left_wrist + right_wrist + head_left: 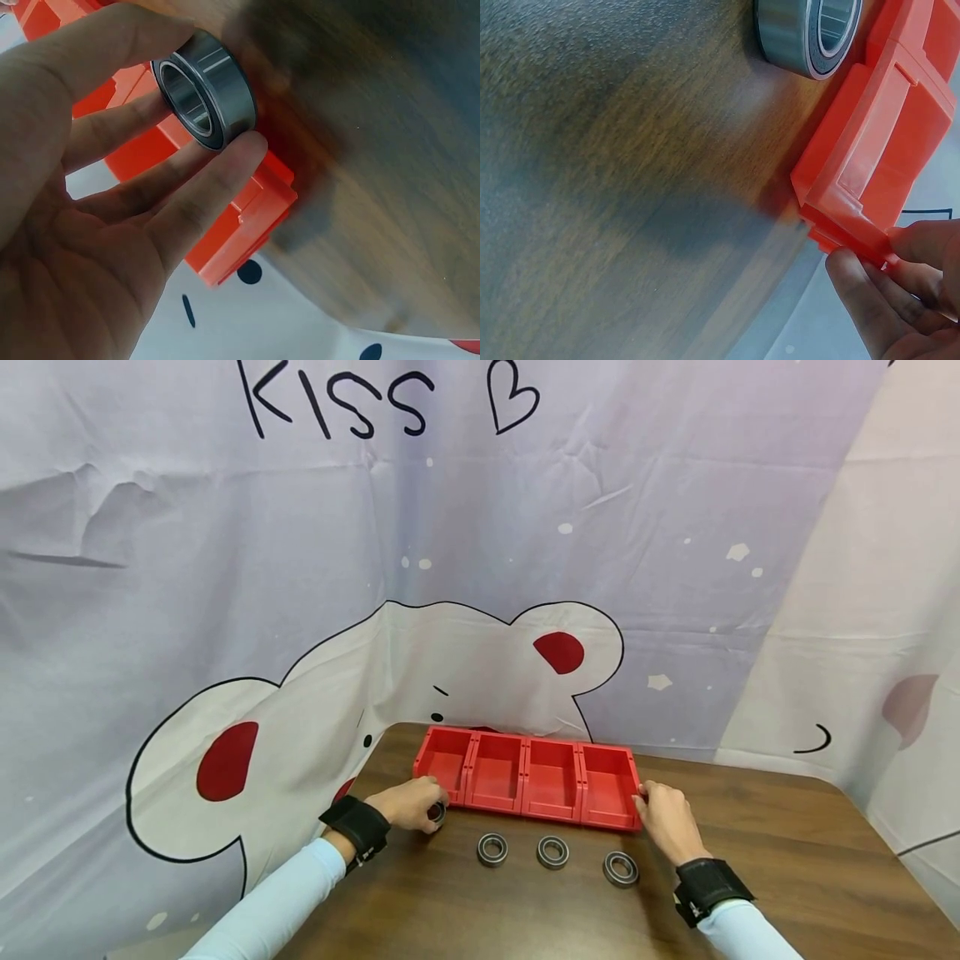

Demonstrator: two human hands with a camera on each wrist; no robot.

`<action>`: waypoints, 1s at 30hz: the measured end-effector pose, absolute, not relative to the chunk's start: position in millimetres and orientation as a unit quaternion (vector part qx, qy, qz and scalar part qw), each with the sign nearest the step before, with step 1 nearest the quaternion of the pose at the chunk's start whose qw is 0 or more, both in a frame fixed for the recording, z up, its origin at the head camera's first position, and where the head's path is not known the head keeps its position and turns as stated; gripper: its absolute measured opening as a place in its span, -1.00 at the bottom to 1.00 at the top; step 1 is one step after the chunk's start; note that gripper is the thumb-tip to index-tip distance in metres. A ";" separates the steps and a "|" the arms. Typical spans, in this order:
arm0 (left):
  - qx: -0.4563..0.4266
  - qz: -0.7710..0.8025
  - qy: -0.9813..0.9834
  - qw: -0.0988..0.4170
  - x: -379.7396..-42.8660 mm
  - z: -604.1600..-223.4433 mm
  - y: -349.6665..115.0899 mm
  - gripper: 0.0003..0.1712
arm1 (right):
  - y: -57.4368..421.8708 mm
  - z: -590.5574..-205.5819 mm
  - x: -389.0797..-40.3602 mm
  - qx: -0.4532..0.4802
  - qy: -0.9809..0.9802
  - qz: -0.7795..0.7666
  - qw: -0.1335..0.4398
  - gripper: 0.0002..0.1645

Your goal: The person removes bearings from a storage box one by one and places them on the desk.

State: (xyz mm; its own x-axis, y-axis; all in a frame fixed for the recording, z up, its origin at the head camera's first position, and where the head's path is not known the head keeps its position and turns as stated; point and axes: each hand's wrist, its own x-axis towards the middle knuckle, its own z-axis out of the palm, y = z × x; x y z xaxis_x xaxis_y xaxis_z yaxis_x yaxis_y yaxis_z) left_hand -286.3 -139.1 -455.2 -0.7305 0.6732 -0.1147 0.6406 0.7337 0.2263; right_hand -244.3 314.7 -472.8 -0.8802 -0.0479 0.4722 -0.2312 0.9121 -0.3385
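My left hand [415, 803] pinches a steel ball bearing [217, 86] between thumb and fingertips, close in front of the leftmost compartment of a red four-part bin [551, 820]. In the left wrist view the bearing's ring is tilted, its hole facing the palm. At the bin's right end, my right hand [667, 818] grips the side wall, thumb and fingers on either side of the red edge [870, 251]. Three more bearings lie flat on the table before the bin: one bearing [492, 850] at left, a middle bearing [552, 852] and a right bearing [620, 869].
The brown wooden table [450, 918] reaches back to a printed cloth backdrop [480, 543] close behind the bin. Black bands circle both wrists, including a left wristband [356, 827] and a right wristband [711, 888].
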 end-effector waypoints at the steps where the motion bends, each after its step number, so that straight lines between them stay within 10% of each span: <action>1: 0.355 0.084 0.926 0.095 -286.1 -456.1 -139.0 -0.61 | 314.4 -472.9 -244.0 0.073 -0.949 0.197 0.233 -0.86; 30: 0.360 0.089 0.923 0.100 -275.7 -466.8 -138.5 -0.69 | 314.4 -473.3 -244.8 0.075 -0.950 0.192 0.233 -0.84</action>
